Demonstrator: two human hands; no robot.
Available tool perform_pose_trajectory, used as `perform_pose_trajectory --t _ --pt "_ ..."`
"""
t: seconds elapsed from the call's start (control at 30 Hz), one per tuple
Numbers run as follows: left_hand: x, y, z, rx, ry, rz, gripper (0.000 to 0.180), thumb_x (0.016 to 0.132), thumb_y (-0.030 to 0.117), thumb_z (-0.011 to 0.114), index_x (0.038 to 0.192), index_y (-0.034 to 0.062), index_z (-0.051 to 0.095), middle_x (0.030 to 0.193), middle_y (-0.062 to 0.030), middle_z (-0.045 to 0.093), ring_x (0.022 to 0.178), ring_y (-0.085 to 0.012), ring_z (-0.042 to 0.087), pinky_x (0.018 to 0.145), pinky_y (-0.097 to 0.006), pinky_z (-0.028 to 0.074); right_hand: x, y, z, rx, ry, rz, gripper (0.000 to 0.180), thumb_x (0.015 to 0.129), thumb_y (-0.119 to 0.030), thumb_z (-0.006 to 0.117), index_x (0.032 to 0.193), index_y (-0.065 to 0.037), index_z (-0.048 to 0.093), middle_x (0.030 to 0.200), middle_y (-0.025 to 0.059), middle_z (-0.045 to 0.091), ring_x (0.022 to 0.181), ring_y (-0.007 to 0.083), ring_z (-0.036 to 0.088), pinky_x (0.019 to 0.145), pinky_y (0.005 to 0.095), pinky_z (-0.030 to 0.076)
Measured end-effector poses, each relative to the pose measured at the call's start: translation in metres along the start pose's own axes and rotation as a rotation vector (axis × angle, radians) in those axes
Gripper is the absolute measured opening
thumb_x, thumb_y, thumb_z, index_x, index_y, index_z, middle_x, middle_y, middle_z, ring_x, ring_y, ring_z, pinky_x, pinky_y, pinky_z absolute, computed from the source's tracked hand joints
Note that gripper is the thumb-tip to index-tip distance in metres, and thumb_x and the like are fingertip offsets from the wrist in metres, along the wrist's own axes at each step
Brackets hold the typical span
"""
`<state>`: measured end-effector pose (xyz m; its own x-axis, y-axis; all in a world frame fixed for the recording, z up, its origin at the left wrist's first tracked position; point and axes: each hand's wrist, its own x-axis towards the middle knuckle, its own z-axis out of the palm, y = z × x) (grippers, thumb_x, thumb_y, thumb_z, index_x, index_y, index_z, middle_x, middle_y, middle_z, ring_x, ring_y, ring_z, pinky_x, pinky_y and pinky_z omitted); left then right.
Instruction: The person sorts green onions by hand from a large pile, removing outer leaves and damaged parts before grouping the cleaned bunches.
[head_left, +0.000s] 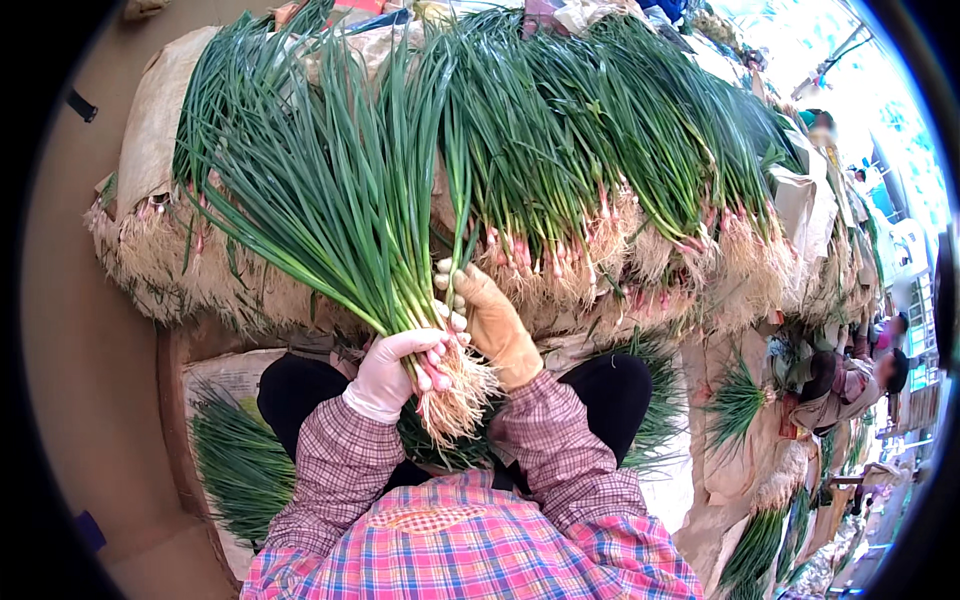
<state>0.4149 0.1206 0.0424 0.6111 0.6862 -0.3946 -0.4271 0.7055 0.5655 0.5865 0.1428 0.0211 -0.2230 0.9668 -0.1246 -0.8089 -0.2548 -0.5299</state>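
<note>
1. Mid-frame, the bunch (370, 190) sat in the left hand (380, 375), its roots (455, 400) toward the lower edge.
2. The right hand (500, 330) was just right of the bunch's base.
3. Behind, across the upper frame, more stalks (570, 130) lay on a pile (250, 275).
4. At lower left, a loose bundle (235, 465) lay on a sheet (225, 372).
5. Another person (850, 390) was near the right edge.

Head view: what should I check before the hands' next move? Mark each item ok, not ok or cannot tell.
1. Pale-gloved left hand around the long green-leaved bunch near its lower end: ok.
2. Evenness: not ok; small round white bulbs sit higher than elongated pink bulbs.
3. Tan-gloved right hand beside the white bulbs: ok.
4. Right hand's finger closure: cannot tell; partly hidden.
5. Tie around the bunch: cannot tell; left hand covers part.
</note>
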Motion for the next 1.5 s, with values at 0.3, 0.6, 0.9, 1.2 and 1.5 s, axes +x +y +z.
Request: perform_pose_trajectory --t 0.3,0.6,0.9,1.2,1.5 --pt "-0.013 0.002 0.014 -0.095 -0.132 0.299 0.036 0.067 0.005 0.055 0.102 0.0018 0.049 0.086 -0.013 0.058 0.076 -0.0219 0.059 0.07 -0.034 0.052 -0.019 -0.007 0.0 -1.164 0.399 0.202 0.015 0.086 -0.016 0.066 0.094 -0.004 0.064 0.077 0.0066 0.065 0.063 0.011 0.058 0.061 0.0266 0.051" --pt "0.004 0.002 0.017 -0.01 -0.053 0.147 0.055 0.075 0.001 0.056 0.128 -0.004 0.043 0.096 -0.0135 0.063 0.085 -0.0181 0.062 0.076 -0.03 0.054 0.056 -0.073 -0.025 -1.944 0.624 -0.327 0.021 0.085 -0.017 0.065 0.096 -0.003 0.054 0.08 0.0135 0.064 0.064 0.0228 0.062 0.058 0.0338 0.051" --pt "0.004 -0.003 0.018 -0.004 0.04 0.042 0.034 0.079 0.003 0.053 0.113 -0.0025 0.052 0.092 -0.0109 0.058 0.086 -0.0182 0.059 0.048 -0.025 0.052 0.007 -0.004 0.001 -0.446 0.374 -0.071 0.008 0.09 -0.008 0.057 0.092 -0.001 0.055 0.069 0.0032 0.058 0.054 0.0101 0.055 0.047 0.0206 0.045" --pt "-0.003 0.003 0.016 -0.023 -0.071 0.187 0.051 0.071 0.011 0.055 0.12 -0.0028 0.048 0.102 -0.0136 0.059 0.091 -0.0245 0.056 0.084 -0.035 0.047 0.031 -0.018 -0.012 -2.244 0.788 -0.717 0.034 0.077 -0.031 0.072 0.09 -0.005 0.054 0.077 0.0107 0.056 0.066 0.0179 0.059 0.052 0.0307 0.049" --pt "0.004 -0.002 0.005 -0.041 -0.034 0.062 0.04 0.073 0.006 0.053 0.112 -0.0055 0.054 0.103 -0.0142 0.06 0.085 -0.0231 0.059 0.101 -0.039 0.04 -0.015 -0.047 0.022 -0.828 0.55 -0.021 0.016 0.084 -0.021 0.067 0.089 -0.006 0.069 0.081 0.0004 0.068 0.063 0.0099 0.055 0.06 0.0271 0.045"
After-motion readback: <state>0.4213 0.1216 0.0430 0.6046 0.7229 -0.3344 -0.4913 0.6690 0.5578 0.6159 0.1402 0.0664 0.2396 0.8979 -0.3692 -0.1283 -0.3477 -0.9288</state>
